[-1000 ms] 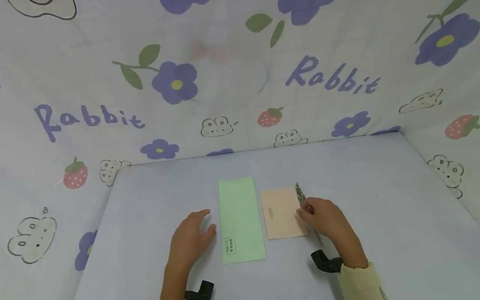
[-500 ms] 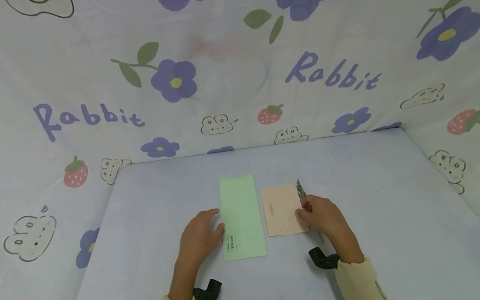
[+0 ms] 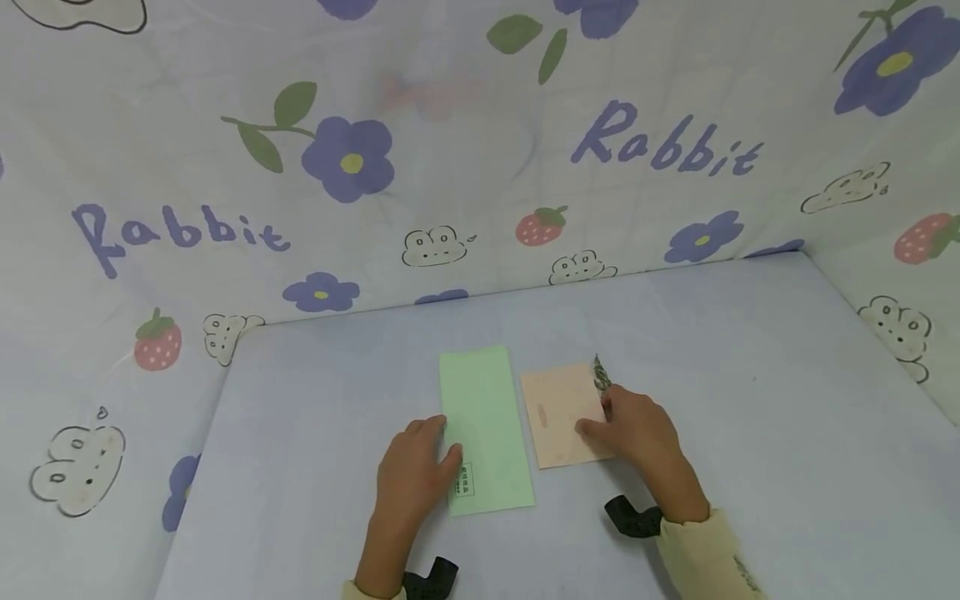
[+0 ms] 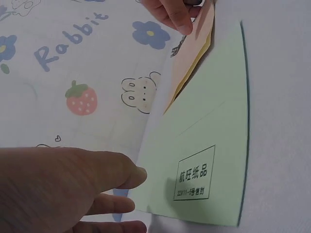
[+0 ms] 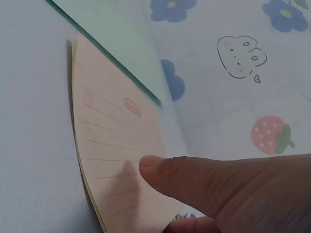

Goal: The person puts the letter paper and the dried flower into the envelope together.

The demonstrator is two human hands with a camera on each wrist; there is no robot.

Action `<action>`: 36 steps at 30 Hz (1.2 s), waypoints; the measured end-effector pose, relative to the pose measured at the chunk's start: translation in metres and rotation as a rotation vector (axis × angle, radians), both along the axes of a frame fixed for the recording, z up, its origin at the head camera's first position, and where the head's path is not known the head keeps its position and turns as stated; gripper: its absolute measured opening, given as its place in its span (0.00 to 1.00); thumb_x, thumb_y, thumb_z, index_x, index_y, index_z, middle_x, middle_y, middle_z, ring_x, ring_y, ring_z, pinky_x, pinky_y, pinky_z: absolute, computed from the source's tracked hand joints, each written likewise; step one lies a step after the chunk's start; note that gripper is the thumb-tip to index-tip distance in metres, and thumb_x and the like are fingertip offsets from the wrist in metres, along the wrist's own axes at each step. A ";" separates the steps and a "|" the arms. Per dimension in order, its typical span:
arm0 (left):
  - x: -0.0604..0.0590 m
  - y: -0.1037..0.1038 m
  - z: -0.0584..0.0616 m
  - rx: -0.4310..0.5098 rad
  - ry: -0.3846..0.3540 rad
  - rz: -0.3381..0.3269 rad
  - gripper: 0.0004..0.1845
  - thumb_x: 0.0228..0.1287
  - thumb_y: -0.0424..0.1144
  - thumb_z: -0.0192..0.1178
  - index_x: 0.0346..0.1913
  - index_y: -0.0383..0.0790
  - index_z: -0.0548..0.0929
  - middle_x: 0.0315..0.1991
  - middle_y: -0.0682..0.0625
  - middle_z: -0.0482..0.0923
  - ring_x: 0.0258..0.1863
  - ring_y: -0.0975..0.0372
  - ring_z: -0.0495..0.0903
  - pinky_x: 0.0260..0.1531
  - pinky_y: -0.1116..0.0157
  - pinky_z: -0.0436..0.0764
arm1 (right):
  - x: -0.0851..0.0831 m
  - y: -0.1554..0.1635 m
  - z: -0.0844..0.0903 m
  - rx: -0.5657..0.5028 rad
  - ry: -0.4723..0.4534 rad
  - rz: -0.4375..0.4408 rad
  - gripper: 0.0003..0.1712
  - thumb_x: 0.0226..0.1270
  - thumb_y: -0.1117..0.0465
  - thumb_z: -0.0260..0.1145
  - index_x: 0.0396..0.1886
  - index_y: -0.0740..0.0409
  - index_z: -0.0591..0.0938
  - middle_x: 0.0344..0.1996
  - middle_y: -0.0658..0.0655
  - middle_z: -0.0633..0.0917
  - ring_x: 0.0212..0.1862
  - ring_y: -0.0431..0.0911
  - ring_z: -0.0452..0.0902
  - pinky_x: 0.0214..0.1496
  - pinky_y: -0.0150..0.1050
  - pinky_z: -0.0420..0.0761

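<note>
Your left hand (image 3: 416, 475) rests flat-fingered on the near left edge of the green envelope (image 3: 483, 429), whose long axis runs near to far. Just right, your right hand (image 3: 630, 433) presses extended fingers on the pink sheet (image 3: 558, 412).

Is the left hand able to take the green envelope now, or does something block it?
Probably yes. The left hand already lies at the left edge of the green envelope, fingers touching it. Nothing lies on the envelope, and the right hand rests on the peach paper beside it.

Green envelope (image 3: 483, 425) beside peach notepaper (image 3: 564, 414)
</note>
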State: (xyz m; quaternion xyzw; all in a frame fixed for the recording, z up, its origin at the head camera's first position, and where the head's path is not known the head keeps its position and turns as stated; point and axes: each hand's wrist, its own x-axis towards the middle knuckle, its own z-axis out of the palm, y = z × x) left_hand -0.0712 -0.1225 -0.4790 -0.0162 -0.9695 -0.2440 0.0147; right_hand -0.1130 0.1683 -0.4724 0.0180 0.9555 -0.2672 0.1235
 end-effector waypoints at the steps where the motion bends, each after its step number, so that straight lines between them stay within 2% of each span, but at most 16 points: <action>1: 0.000 0.001 -0.001 -0.003 0.001 0.004 0.23 0.64 0.42 0.65 0.58 0.32 0.82 0.53 0.38 0.81 0.53 0.46 0.81 0.49 0.49 0.80 | 0.000 -0.001 -0.001 0.000 -0.008 -0.004 0.24 0.59 0.51 0.75 0.42 0.65 0.77 0.25 0.54 0.78 0.28 0.49 0.71 0.28 0.41 0.69; 8: 0.002 0.009 -0.004 -0.032 0.012 0.014 0.24 0.64 0.42 0.65 0.59 0.31 0.81 0.53 0.36 0.81 0.51 0.43 0.80 0.47 0.47 0.80 | 0.000 -0.001 -0.007 -0.014 0.004 -0.008 0.32 0.54 0.57 0.78 0.53 0.67 0.74 0.34 0.63 0.84 0.32 0.52 0.77 0.33 0.47 0.76; 15: 0.003 0.015 -0.007 -0.034 0.042 0.000 0.27 0.64 0.43 0.65 0.61 0.30 0.79 0.54 0.35 0.80 0.51 0.42 0.78 0.48 0.46 0.79 | 0.001 0.005 -0.009 -0.076 -0.021 0.001 0.36 0.59 0.59 0.76 0.62 0.70 0.72 0.50 0.72 0.82 0.45 0.60 0.80 0.43 0.54 0.78; 17: 0.003 0.017 -0.008 -0.028 0.052 -0.003 0.28 0.65 0.44 0.64 0.62 0.29 0.77 0.55 0.34 0.79 0.52 0.41 0.78 0.49 0.46 0.78 | 0.001 0.008 -0.009 -0.095 -0.023 0.006 0.35 0.60 0.59 0.75 0.61 0.70 0.72 0.49 0.71 0.82 0.43 0.59 0.80 0.41 0.53 0.78; 19: 0.002 0.018 -0.008 -0.021 0.051 0.008 0.30 0.65 0.45 0.64 0.63 0.28 0.76 0.55 0.33 0.78 0.52 0.40 0.77 0.48 0.45 0.78 | 0.001 0.010 -0.009 -0.123 -0.026 0.011 0.32 0.62 0.59 0.75 0.59 0.70 0.72 0.43 0.68 0.83 0.37 0.56 0.79 0.37 0.50 0.77; 24: -0.002 0.023 -0.008 -0.024 0.024 0.070 0.37 0.63 0.50 0.66 0.65 0.25 0.72 0.55 0.31 0.76 0.51 0.40 0.75 0.46 0.42 0.77 | 0.000 0.013 -0.008 -0.188 -0.032 0.024 0.26 0.64 0.59 0.73 0.54 0.68 0.73 0.30 0.58 0.77 0.29 0.50 0.70 0.30 0.43 0.69; 30: -0.008 0.037 -0.004 -0.072 -0.017 0.116 0.46 0.57 0.58 0.69 0.63 0.21 0.70 0.51 0.30 0.75 0.48 0.39 0.74 0.43 0.41 0.77 | -0.003 0.012 -0.007 -0.190 -0.026 0.017 0.26 0.64 0.60 0.72 0.54 0.69 0.73 0.28 0.58 0.77 0.27 0.50 0.70 0.29 0.42 0.69; 36: -0.009 0.051 -0.003 -0.133 -0.069 0.141 0.56 0.54 0.64 0.69 0.69 0.21 0.63 0.52 0.27 0.73 0.51 0.36 0.73 0.44 0.41 0.76 | -0.003 0.010 -0.006 -0.165 -0.035 0.012 0.27 0.64 0.59 0.72 0.56 0.69 0.73 0.29 0.58 0.79 0.28 0.50 0.72 0.29 0.43 0.72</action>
